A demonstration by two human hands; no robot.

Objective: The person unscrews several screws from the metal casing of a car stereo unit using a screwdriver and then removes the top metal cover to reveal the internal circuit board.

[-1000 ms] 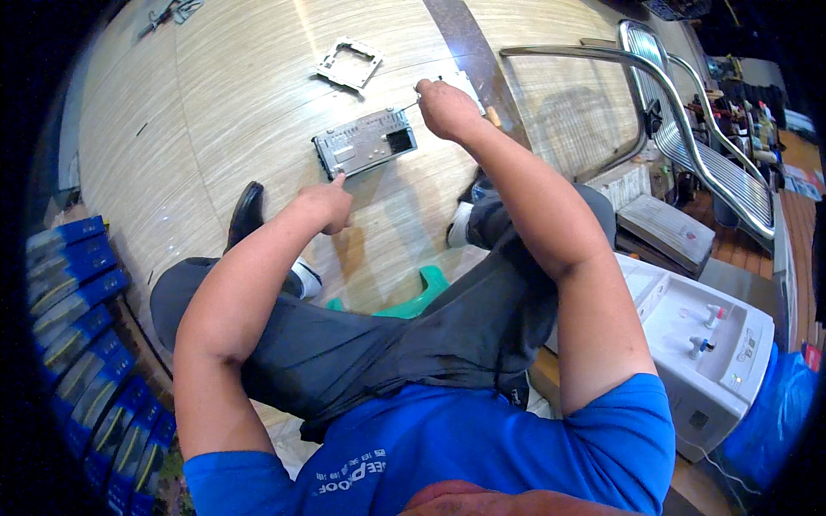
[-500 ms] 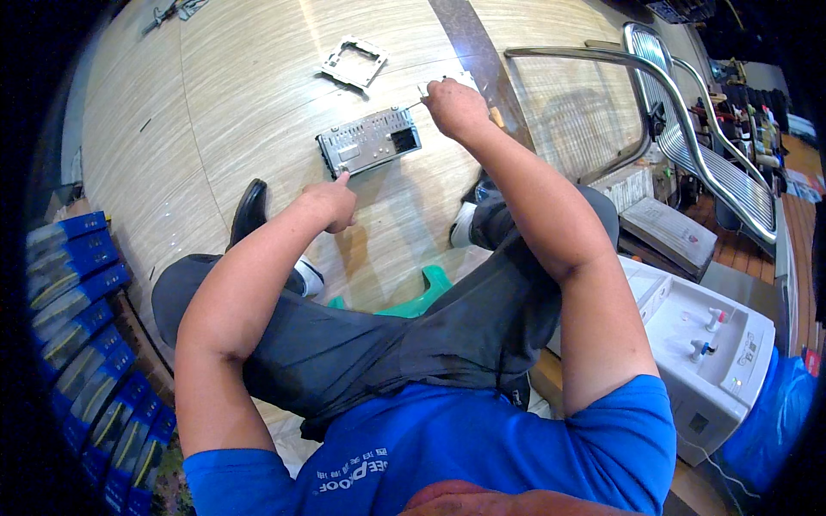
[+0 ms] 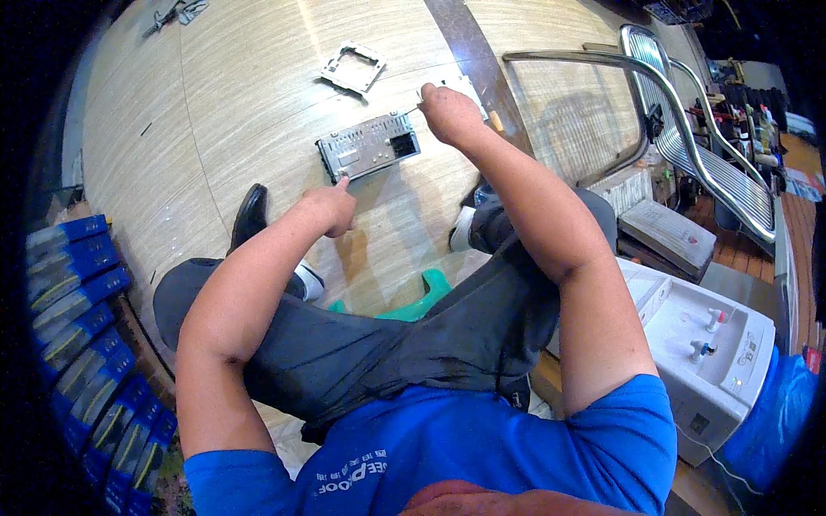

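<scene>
A silver metal box (image 3: 366, 148) with slotted edges and a dark square opening, like a car stereo unit, lies on the tiled floor in front of me. My left hand (image 3: 330, 209) reaches its near left corner with the forefinger stretched out, the other fingers curled and nothing held. Closed into a fist, my right hand (image 3: 451, 114) is just beyond the box's far right corner. From it a thin metal shaft (image 3: 413, 108), like a screwdriver's, points at the box's far edge; its handle is hidden in the fist. A white flat piece (image 3: 467, 86) lies partly behind that hand.
A pale square frame (image 3: 354, 69) lies beyond the box. An orange-yellow piece (image 3: 496, 120) is right of my right hand. A chrome-framed chair (image 3: 688, 129) and a white water dispenser (image 3: 705, 344) stand at right; blue packages (image 3: 82, 301) line the left. Part of a green stool (image 3: 422, 297) shows below me.
My right hand has shifted slightly left, showing more of the white piece behind it. The left forefinger stays at the box's corner. The view has tilted a little.
</scene>
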